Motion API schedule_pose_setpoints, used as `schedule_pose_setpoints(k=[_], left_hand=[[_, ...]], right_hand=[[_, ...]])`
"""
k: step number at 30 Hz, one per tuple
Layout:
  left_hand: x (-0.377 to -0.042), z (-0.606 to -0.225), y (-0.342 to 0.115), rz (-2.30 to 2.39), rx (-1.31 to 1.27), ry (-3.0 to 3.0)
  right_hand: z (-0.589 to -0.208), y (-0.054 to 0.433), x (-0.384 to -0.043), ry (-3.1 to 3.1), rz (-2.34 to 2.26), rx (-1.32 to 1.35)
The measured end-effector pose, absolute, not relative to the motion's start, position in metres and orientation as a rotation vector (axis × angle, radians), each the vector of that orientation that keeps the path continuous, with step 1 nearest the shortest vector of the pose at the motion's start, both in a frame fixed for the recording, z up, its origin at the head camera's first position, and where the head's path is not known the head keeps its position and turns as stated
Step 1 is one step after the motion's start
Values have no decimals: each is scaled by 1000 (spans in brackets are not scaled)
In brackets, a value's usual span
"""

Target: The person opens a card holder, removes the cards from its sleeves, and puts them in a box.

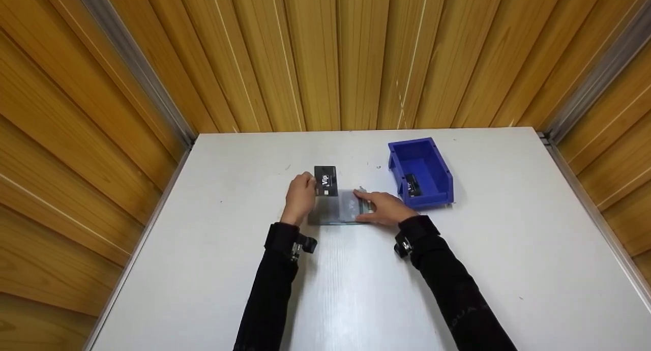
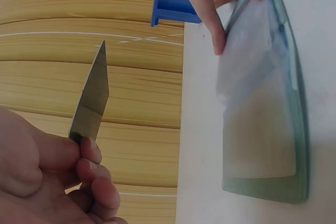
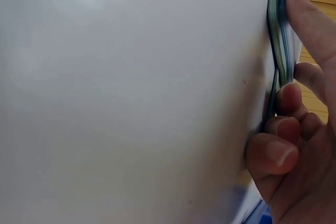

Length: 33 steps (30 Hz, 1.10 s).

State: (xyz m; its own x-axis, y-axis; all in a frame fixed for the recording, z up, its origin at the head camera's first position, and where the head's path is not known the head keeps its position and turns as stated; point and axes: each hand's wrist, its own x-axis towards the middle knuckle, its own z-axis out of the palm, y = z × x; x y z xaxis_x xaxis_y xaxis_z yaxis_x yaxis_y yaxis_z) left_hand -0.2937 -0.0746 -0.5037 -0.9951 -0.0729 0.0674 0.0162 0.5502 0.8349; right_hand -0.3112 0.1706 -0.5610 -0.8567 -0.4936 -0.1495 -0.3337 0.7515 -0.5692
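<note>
My left hand (image 1: 300,197) pinches a black card (image 1: 326,181) marked "Vip" by its edge. In the left wrist view the card (image 2: 90,100) stands up from between thumb and fingers, apart from the card holder (image 2: 260,135). That holder is a green-edged booklet with clear plastic sleeves, lying open on the table. My right hand (image 1: 384,207) grips its right side, and a sleeve page shows under the fingers. From the right wrist, the stacked page edges (image 3: 278,30) run between the thumb and the curled fingers (image 3: 273,153).
A blue plastic bin (image 1: 447,191) stands just behind and right of my right hand. Inside it lies another black "Vip" card (image 1: 412,185). The white table (image 1: 203,269) ends at a yellow wood-look panel wall (image 1: 315,61) behind, with more panels at both sides.
</note>
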Motion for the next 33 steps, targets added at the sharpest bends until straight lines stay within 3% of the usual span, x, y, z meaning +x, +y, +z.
schedule_pose_setpoints(k=[10,18,33], left_hand=[[-293,-511,-70,-1453,33,-2722],[-292,-516,-64,-1436,21,-2743],[-288,-525,-51,-1403,-7,-2804]], right_hand=[[-558,174,-312,2591,-1063,-566],[-532,134,-307,2176,-1841,-112],[-537,81,-305,2200,-1888,199]])
